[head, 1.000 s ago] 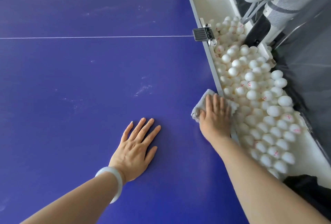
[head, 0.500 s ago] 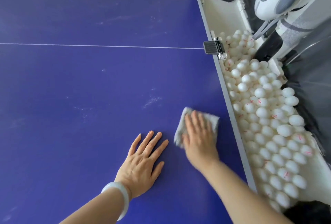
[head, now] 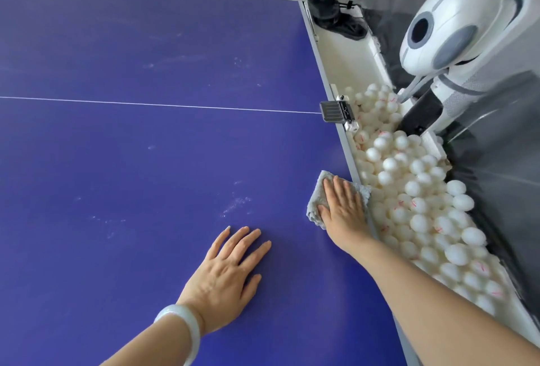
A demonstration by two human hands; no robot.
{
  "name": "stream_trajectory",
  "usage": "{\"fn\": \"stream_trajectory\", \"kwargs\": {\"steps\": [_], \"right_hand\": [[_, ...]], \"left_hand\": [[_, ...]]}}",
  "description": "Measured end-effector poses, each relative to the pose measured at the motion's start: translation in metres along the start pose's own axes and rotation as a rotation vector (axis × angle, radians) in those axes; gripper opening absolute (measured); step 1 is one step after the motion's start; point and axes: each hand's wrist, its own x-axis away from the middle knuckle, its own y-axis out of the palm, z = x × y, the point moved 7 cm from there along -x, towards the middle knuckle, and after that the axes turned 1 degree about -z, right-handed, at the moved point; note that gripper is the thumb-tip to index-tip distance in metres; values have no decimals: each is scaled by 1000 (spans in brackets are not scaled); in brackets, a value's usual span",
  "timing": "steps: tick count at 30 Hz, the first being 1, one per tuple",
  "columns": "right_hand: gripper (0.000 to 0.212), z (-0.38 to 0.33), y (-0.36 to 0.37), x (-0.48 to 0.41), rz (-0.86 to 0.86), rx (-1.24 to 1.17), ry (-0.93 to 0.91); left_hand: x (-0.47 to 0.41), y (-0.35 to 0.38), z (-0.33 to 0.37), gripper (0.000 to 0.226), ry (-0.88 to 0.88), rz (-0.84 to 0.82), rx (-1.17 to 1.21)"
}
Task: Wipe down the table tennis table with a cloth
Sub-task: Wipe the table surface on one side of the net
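Note:
The blue table tennis table (head: 122, 161) fills most of the head view, with a thin white line across it and pale dusty smudges near the middle. My right hand (head: 343, 213) presses flat, fingers straight, on a folded grey-white cloth (head: 317, 200) at the table's right edge. My left hand (head: 226, 275) rests flat on the table, fingers spread, to the left of the cloth and apart from it. A pale bangle sits on that wrist.
Along the table's right edge runs a white tray (head: 344, 53) heaped with several white balls (head: 418, 190). A white ball-feeding machine (head: 447, 29) stands behind it. A black clamp (head: 336, 111) grips the table edge at the white line. Dark netting hangs at far right.
My right hand first slid the cloth left, away from the edge, then back right to the table's edge. My left hand stayed flat in place. The camera tilted up.

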Motion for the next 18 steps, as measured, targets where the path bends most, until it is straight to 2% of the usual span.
{"fn": "stream_trajectory", "kwargs": {"steps": [6,11,14,16,18], "right_hand": [[62,-4,-16,-75,-50,-38,9],[61,-10,-30,-151,-67,-51,76],[62,-18,-35,-167,-76,-69,133],[61,-36,-36,-148,-65,-77,59],[61,-62,-24,-103,-24,-63,-155]], "left_hand": [[1,4,-1,57,2,-4,28],[0,3,-3,57,-11,-23,21],[0,5,-3,57,-19,-36,13],[0,5,-3,56,-20,-44,6],[0,4,-2,56,-26,-53,-4]]}}
